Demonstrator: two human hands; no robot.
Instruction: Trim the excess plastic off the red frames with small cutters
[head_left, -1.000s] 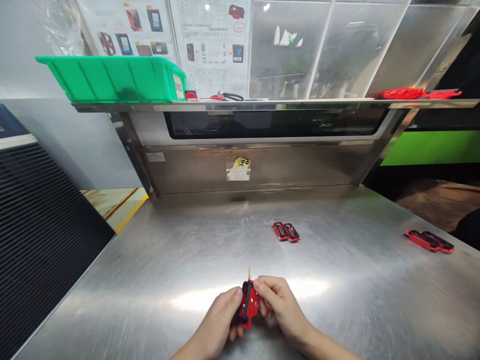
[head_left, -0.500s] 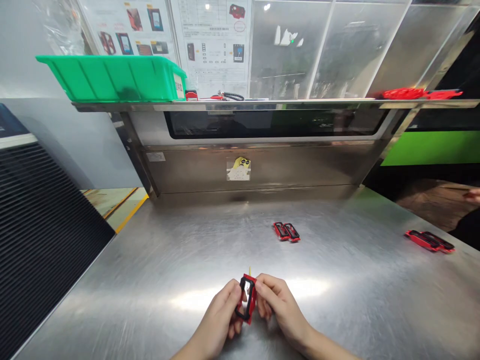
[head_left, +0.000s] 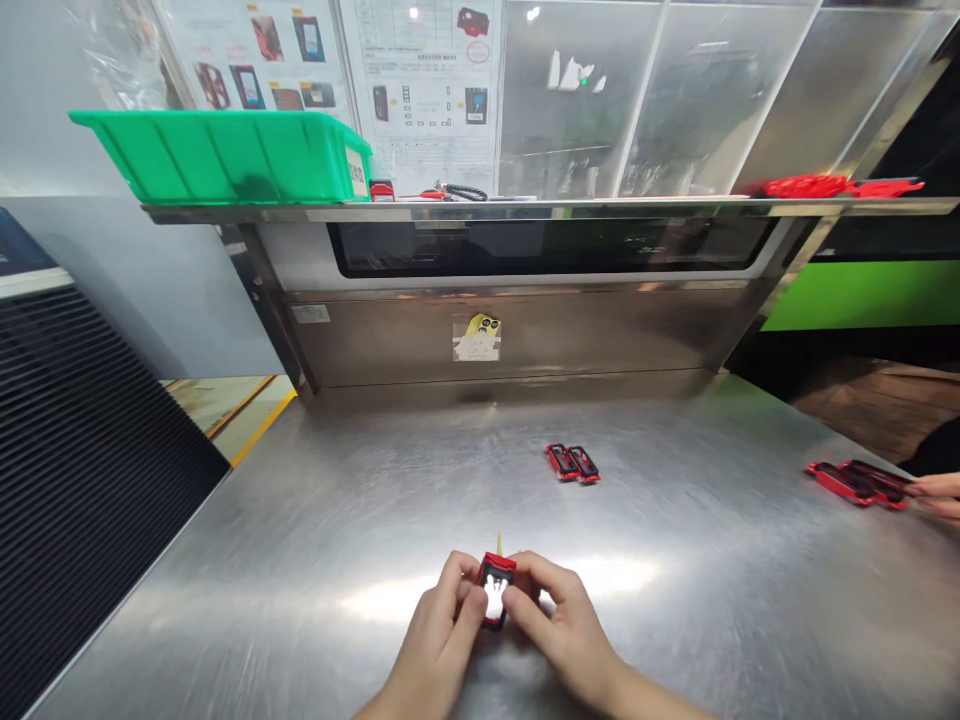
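Note:
Between my two hands, just above the steel table (head_left: 315,560), is a small red and black plastic frame (head_left: 496,564) with an opening through its middle. My left hand (head_left: 442,620) grips its left side, thumb on the near face. On the opposite side my right hand (head_left: 562,620) also holds it, the thumb pressed near its inner edge. A thin yellow strip (head_left: 499,543) shows just past the frame's far end; I cannot tell whether it is attached. Fingers behind the frame are hidden.
Two similar red and black frames (head_left: 572,464) lie farther back. At the right edge, another person's hand (head_left: 937,492) touches more such frames (head_left: 855,484). A shelf (head_left: 570,210) above carries a green bin (head_left: 232,155) and red parts (head_left: 840,187).
The frame in my hands has been turned and tilted, and both thumbs have moved onto its near face. At the right, another person's hand has reached the frames, which have shifted slightly.

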